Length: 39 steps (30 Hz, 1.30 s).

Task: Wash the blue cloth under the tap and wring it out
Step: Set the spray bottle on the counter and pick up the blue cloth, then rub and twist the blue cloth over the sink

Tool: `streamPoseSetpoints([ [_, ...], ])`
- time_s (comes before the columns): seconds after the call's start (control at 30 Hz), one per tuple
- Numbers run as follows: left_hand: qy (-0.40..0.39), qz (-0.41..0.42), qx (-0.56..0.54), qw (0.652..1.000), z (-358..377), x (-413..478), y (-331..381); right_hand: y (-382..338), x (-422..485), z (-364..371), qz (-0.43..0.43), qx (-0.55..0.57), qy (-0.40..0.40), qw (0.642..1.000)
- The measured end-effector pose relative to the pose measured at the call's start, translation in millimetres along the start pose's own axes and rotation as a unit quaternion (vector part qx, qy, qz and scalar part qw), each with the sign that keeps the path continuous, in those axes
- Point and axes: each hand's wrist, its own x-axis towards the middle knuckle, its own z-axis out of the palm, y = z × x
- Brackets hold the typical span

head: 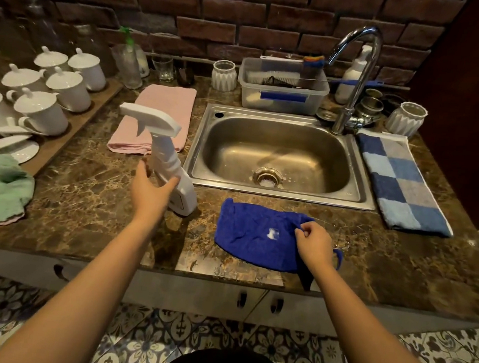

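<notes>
"Firstly, where does the blue cloth [251, 234] lie?"

"Spread on the surface [89, 186], just in front of the sink [199, 149] and not in it. One corner droops over the front edge. A small white foamy spot [271, 233] sits near the cloth's middle."

"And the person's hands?"

"Well apart. The right hand [315, 246] is on the cloth's right part, thumb and forefinger pinching up a fold. The left hand [151, 191] is at a white spray bottle [185, 194] standing on the surface left of the sink. Its fingers are spread, with the fingertips touching the bottle's shoulder and the thumb on the other side of the neck. It cannot be told whether the thumb makes contact."

"The tap [355, 76]?"

"At the sink's back right corner, its spout arching toward the basin."

"Other items noted?"

"A folded pink cloth [163, 109] lies left of the sink, partly behind the bottle. A blue checked towel [399, 176] lies to the right, and a green cloth [0, 188] at the far left. White lidded cups [53, 86] stand on a board. A clear tub [282, 98] of brushes stands behind the sink."
</notes>
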Motion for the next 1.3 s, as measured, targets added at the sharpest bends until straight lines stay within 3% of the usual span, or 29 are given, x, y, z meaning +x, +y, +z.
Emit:
streamPoseSetpoints([
  [0.07, 0.086, -0.003, 0.022, 0.996, 6.6, -25.0, -4.3, -1.2, 1.1, -4.3, -0.002, 0.040, 0.013, 0.999],
  [0.13, 0.092, 0.060, 0.029, 0.994, 20.6, -53.8, -13.4, -3.0, 0.6, -10.2, 0.004, 0.074, 0.018, 0.997],
  [0.2, -0.009, 0.151, 0.088, 0.985, 43.3, -74.3, -20.7, -2.9, -1.0, -15.9, 0.001, 0.097, 0.016, 0.995],
  [0.3, -0.206, 0.246, 0.136, 0.937, 84.1, -83.6, -13.5, -0.2, -3.3, -26.3, -0.024, 0.123, 0.005, 0.992],
  [0.47, -0.370, 0.259, 0.219, 0.865, 136.6, -72.1, -5.5, 4.8, -11.8, -53.6, -0.073, 0.156, -0.045, 0.984],
  [0.53, -0.369, 0.275, 0.276, 0.844, 142.5, -65.7, -8.1, 9.0, -13.1, -64.2, -0.074, 0.152, -0.066, 0.983],
  [0.73, -0.318, 0.313, 0.226, 0.866, 133.9, -58.8, 9.9, 22.6, -7.5, -81.1, -0.097, 0.014, -0.022, 0.995],
  [0.8, -0.334, 0.247, 0.135, 0.900, 123.4, -60.2, 23.1, 19.2, -6.8, -83.9, -0.144, -0.033, 0.032, 0.989],
  [0.9, -0.339, 0.071, -0.045, 0.937, 109.7, -66.7, 49.5, -1.7, -13.4, -88.3, -0.171, 0.074, 0.026, 0.982],
  [0.97, -0.326, -0.085, -0.201, 0.920, 104.5, -75.4, 66.5, -24.3, -21.4, -88.4, -0.179, 0.157, 0.004, 0.971],
  [1.03, -0.318, -0.192, -0.311, 0.875, 101.6, -85.9, 81.3, -48.3, -30.6, -81.9, -0.212, 0.182, 0.003, 0.960],
  [1.17, -0.336, -0.227, -0.391, 0.827, 98.7, -108.5, 99.5, -80.4, -43.0, -60.4, -0.266, 0.149, 0.047, 0.951],
  [1.3, -0.337, -0.187, -0.389, 0.837, 91.3, -122.5, 107.9, -86.6, -45.2, -58.3, -0.247, 0.165, 0.116, 0.948],
])
